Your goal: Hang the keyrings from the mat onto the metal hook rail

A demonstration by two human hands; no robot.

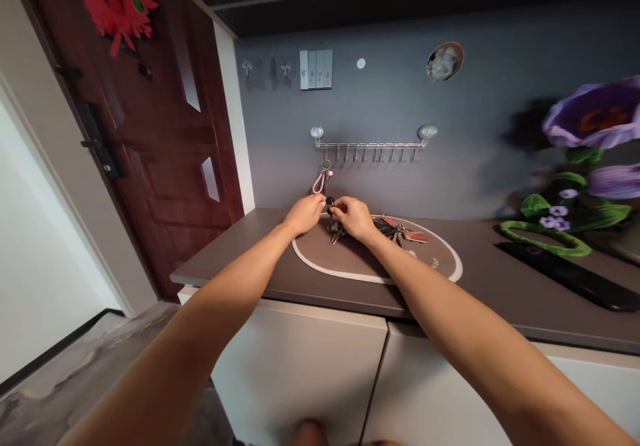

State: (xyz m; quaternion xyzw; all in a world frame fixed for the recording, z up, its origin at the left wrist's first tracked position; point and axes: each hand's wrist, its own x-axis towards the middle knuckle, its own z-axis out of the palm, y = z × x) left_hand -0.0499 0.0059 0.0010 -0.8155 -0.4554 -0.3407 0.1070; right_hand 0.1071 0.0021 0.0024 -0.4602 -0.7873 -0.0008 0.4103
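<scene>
Grip: left hand (306,214), right hand (354,216) both closed on black ball (329,201) | keys (386,227) on mat (350,265), 4 o'clock | hook rail (370,145), 1 o'clock

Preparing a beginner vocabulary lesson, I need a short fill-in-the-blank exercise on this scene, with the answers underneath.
1. The small item between the left hand and the right hand is ______ in colour.
2. The pink strap loop hangs at the ______ end of the hook rail, not the right.
3. The keys lie ______ the oval mat, not beside it.
4. The petals of the large artificial flower are mainly ______ in colour.

Missing words: black; left; on; purple.
</scene>
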